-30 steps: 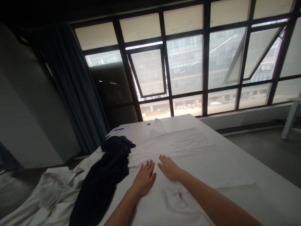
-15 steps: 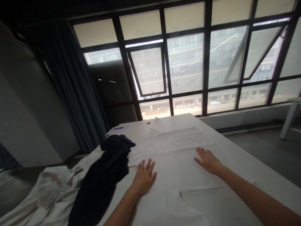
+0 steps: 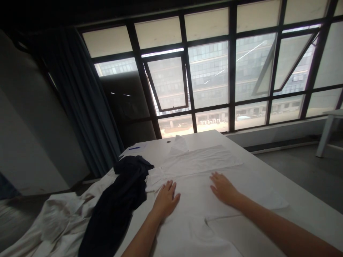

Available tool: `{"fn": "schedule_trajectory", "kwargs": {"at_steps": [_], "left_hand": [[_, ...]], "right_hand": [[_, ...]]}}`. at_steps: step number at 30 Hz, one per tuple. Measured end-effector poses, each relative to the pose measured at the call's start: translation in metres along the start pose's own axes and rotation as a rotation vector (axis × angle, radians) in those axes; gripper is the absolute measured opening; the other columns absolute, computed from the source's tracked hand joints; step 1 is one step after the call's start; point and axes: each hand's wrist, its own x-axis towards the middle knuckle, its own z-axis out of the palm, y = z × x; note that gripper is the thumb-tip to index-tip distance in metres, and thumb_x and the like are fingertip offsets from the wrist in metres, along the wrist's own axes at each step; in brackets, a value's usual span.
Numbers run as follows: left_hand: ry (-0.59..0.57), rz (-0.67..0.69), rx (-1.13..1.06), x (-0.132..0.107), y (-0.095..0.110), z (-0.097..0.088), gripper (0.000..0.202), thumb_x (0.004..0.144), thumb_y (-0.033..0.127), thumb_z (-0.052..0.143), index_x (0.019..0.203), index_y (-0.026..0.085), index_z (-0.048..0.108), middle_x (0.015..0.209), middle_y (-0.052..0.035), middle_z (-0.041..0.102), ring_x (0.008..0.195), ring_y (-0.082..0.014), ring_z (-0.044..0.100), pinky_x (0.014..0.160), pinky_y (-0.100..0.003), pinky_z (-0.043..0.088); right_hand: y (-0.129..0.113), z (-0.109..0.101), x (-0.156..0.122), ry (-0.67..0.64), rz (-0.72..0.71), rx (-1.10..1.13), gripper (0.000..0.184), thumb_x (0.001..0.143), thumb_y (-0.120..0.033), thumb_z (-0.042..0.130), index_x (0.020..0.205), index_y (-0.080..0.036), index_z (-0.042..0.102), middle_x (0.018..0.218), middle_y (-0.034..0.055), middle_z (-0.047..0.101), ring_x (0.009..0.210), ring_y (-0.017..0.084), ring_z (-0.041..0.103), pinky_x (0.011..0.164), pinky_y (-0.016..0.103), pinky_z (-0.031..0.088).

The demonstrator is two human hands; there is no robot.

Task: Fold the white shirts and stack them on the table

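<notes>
Neither hand grips anything: the left hand [image 3: 166,200] and the right hand [image 3: 224,189] both lie open, palms down and fingers spread, on a white shirt [image 3: 195,200] laid out across a white table [image 3: 302,214]. Open palms suit this cloth well; light, even pressure sweeping outward from the middle should ease out creases, where pinching would drag the fabric. Nearest, a folded flap of the shirt [image 3: 222,228] lies just below the right hand. Along the table's left edge sits a heap of navy cloth [image 3: 118,203], with a crumpled white garment [image 3: 59,221] past the near-left corner. Toward the far edge lie the shirt's collar [image 3: 179,145], then a blue pen [image 3: 134,148] on a sheet of paper [image 3: 140,147].
</notes>
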Motion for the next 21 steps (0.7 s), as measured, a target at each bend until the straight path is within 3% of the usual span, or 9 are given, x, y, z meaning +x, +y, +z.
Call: {"fn": "schedule_trajectory", "kwargs": {"at_steps": [2,5,7,9,13,21], "left_hand": [[-0.051,0.002,0.009,0.002,-0.003,0.003,0.071,0.097,0.060,0.026,0.155,0.018,0.030,0.163,-0.0078,0.021,0.151,-0.0258,0.014,0.122,-0.044,0.012],[-0.069,-0.007,0.031,0.003,-0.007,0.007,0.076,0.097,0.063,0.023,0.156,0.016,0.026,0.164,-0.0089,0.017,0.152,-0.0268,0.012,0.122,-0.045,0.011],[-0.079,0.002,0.038,0.003,-0.011,0.007,0.080,0.096,0.066,0.020,0.157,0.014,0.025,0.163,-0.0108,0.017,0.151,-0.0270,0.012,0.122,-0.045,0.011],[-0.088,0.005,0.039,0.002,-0.016,0.006,0.083,0.095,0.068,0.019,0.157,0.012,0.024,0.163,-0.0118,0.016,0.151,-0.0269,0.013,0.122,-0.045,0.011],[-0.088,-0.017,0.035,0.000,-0.026,0.003,0.094,0.091,0.076,0.023,0.156,0.008,0.023,0.163,-0.0138,0.015,0.151,-0.0281,0.012,0.122,-0.042,0.012],[-0.122,-0.021,0.000,0.000,-0.034,0.006,0.107,0.083,0.084,0.030,0.157,0.008,0.020,0.164,-0.0147,0.008,0.152,-0.0299,0.006,0.123,-0.043,0.009]], "right_hand": [[-0.058,0.005,0.011,-0.049,-0.169,0.140,0.057,0.095,-0.041,0.034,0.143,-0.013,0.050,0.153,0.0147,0.044,0.143,0.028,0.035,0.119,0.046,0.019],[-0.123,0.014,0.030,-0.093,-0.240,0.252,0.060,0.097,-0.042,0.032,0.148,-0.012,0.042,0.156,0.0154,0.038,0.145,0.028,0.031,0.119,0.046,0.021],[-0.143,0.018,0.043,-0.133,-0.238,0.262,0.062,0.098,-0.041,0.031,0.150,-0.009,0.039,0.157,0.0168,0.035,0.146,0.030,0.029,0.119,0.049,0.019],[-0.144,0.022,0.052,-0.150,-0.241,0.238,0.066,0.098,-0.047,0.029,0.152,-0.009,0.036,0.159,0.0165,0.030,0.148,0.030,0.023,0.120,0.051,0.014],[-0.098,0.023,0.055,-0.170,-0.148,0.159,0.083,0.095,-0.068,0.023,0.156,-0.011,0.027,0.163,0.0138,0.020,0.151,0.029,0.015,0.121,0.050,0.007],[0.075,0.010,0.015,-0.151,0.108,-0.022,0.089,0.091,-0.073,0.019,0.156,-0.013,0.028,0.163,0.0111,0.021,0.150,0.028,0.016,0.122,0.047,0.011]]}}
